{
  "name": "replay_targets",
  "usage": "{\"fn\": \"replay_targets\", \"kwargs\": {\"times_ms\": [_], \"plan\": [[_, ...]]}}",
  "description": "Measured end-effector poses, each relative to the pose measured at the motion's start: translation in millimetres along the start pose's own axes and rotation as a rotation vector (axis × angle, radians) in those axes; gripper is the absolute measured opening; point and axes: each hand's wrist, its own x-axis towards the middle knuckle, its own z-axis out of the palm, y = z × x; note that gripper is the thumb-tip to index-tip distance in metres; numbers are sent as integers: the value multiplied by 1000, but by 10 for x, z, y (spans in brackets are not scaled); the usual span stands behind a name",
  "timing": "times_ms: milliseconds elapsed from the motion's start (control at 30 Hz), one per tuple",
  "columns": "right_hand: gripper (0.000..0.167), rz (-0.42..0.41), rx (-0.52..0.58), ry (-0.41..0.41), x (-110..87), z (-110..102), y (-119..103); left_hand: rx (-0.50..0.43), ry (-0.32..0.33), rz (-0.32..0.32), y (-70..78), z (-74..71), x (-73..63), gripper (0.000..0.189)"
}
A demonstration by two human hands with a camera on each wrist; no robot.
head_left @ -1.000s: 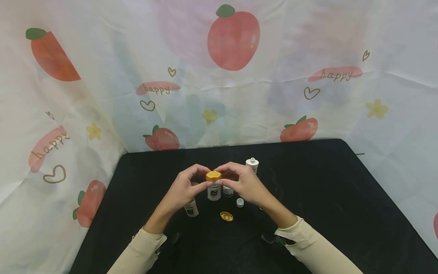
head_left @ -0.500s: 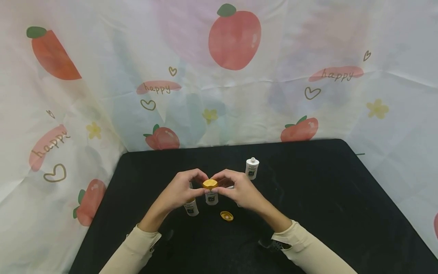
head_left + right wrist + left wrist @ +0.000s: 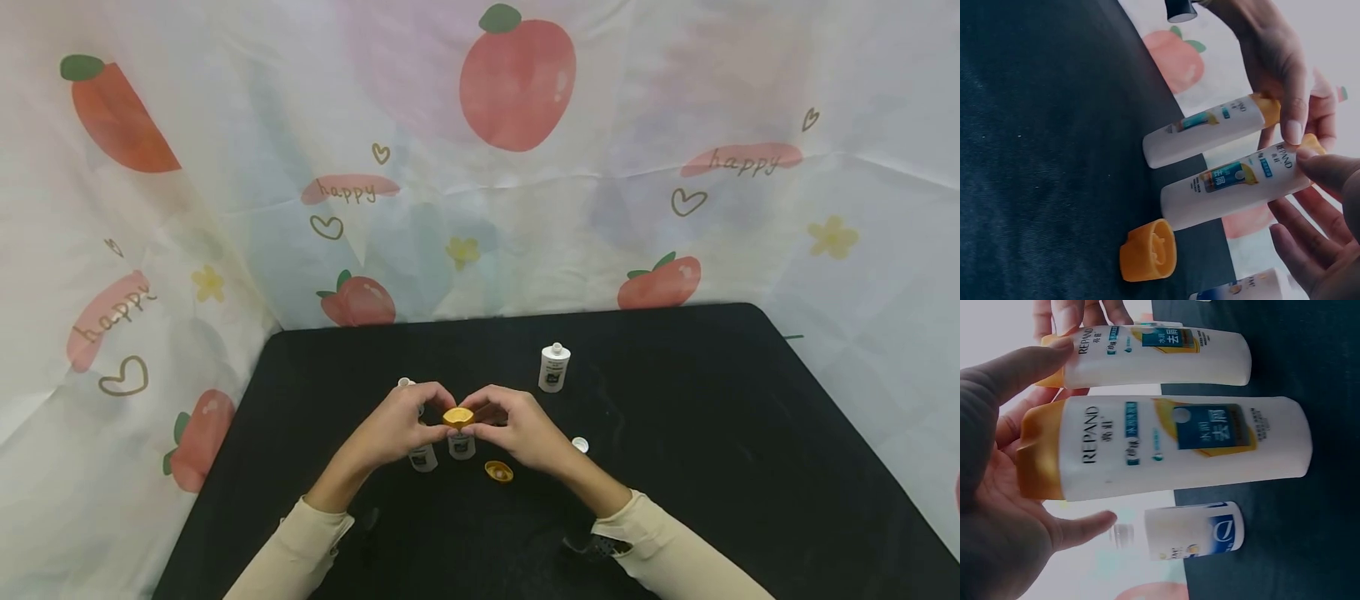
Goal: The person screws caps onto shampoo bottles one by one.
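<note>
Both hands meet at the gold cap (image 3: 458,417) of a white shampoo bottle (image 3: 1235,181). My left hand (image 3: 386,429) pinches it from the left, with the thumb in front and fingers behind. My right hand (image 3: 521,429) pinches the same top from the right. The bottle stands upright on the black table. A second gold-capped shampoo bottle (image 3: 1166,447) stands just beside it, under my left hand. A loose gold cap (image 3: 498,472), inside facing up, lies in front of the right hand.
An uncapped white bottle (image 3: 553,371) stands farther back on the black table (image 3: 675,400). Another uncapped bottle (image 3: 1194,531), with a blue label, stands behind the left hand. A small white cap (image 3: 580,444) lies by the right forearm. A printed cloth (image 3: 480,208) hangs behind.
Both hands and the gold-capped bottle have shifted slightly toward me and to the left. The open neck behind the left hand and the white cap by the right forearm now show.
</note>
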Motion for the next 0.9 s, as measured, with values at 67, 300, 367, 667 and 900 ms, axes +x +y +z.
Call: {"fn": "replay_targets", "kwargs": {"times_ms": [67, 300, 367, 667, 900], "plan": [[27, 8, -4, -3, -9, 5, 23, -1, 5, -7, -7, 25, -1, 25], [26, 7, -9, -14, -31, 14, 51, -13, 21, -37, -12, 85, -32, 24], [26, 5, -2, -15, -33, 13, 47, -14, 28, -39, -9, 90, -38, 25], [26, 20, -11, -28, -30, 7, 14, -15, 57, -40, -28, 108, -69, 25], [28, 27, -16, -52, -40, 1, 17, -100, 82, -85, -54, 150, -116, 25]]}}
